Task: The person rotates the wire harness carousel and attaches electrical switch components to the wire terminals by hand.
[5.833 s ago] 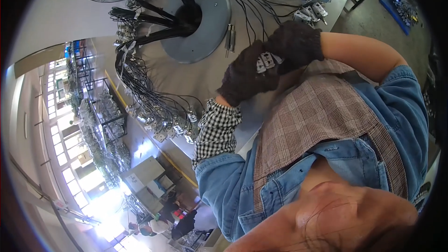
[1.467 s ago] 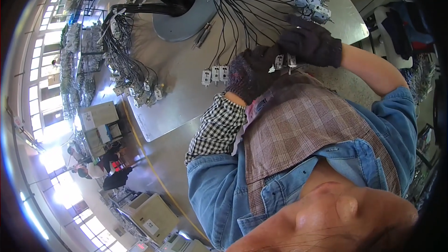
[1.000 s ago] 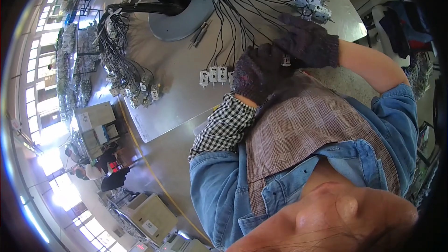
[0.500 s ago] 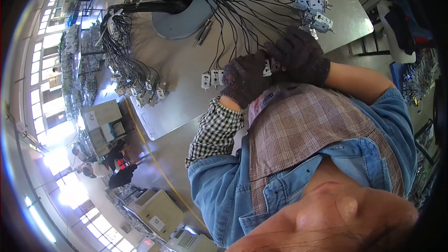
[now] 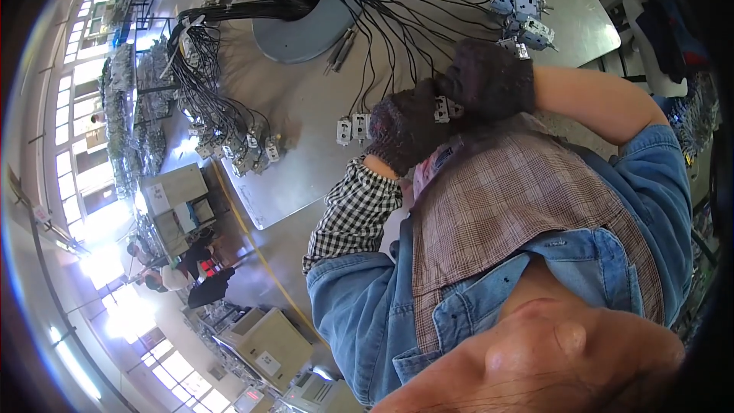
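My left hand [image 5: 410, 127], in a dark knitted glove, is closed at the near edge of the metal table, its back toward the view. My right hand [image 5: 487, 86], gloved alike, is curled just right of it, and the fingers of both nearly meet. Between them shows part of a small silvery metal box [image 5: 441, 109]; the gloves hide what the fingertips grip. Beside my left hand, two like boxes [image 5: 352, 129] stand side by side on the table, each on a thin black cable [image 5: 368, 80]. More cables run down to the hands.
A round grey base [image 5: 294, 44] carries thick black cable bundles on the table [image 5: 298, 157]. Further metal boxes lie in a cluster [image 5: 523, 11] at the right and a heap [image 5: 237, 145] at the left. Two slim tools [image 5: 339, 52] lie near the base. Other people [image 5: 180, 275] are far left.
My right forearm has swung up and outward, and my right hand has edged left toward the other. My left hand stays nearly in place. The whole view has shifted a little.
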The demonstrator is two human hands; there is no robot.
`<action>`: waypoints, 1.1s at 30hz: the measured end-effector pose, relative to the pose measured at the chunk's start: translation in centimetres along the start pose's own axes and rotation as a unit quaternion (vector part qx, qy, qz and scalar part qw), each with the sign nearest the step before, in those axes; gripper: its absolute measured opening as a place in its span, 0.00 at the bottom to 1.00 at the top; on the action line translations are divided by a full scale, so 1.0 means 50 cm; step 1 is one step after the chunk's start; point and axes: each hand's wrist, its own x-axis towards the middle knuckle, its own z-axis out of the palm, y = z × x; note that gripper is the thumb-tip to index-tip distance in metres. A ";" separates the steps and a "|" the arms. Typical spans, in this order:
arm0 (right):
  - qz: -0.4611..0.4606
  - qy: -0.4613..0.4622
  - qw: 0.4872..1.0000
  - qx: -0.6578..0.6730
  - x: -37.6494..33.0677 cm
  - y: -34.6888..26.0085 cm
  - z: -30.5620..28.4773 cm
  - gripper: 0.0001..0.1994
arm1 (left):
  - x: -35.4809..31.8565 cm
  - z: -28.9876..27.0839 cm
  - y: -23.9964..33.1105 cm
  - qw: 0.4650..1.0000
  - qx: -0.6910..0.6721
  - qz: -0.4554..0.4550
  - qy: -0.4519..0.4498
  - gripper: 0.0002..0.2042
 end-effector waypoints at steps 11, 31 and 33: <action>-0.061 -0.108 0.985 0.119 0.040 0.028 -0.042 0.20 | -0.005 0.026 -0.035 0.990 0.084 0.065 0.094 0.33; 0.000 0.033 0.995 -0.097 -0.033 -0.009 -0.038 0.38 | -0.008 0.012 -0.032 0.996 0.073 0.027 0.035 0.32; 0.090 0.113 0.986 -0.079 -0.068 -0.008 -0.068 0.43 | -0.012 0.020 -0.037 0.994 0.074 0.039 0.071 0.31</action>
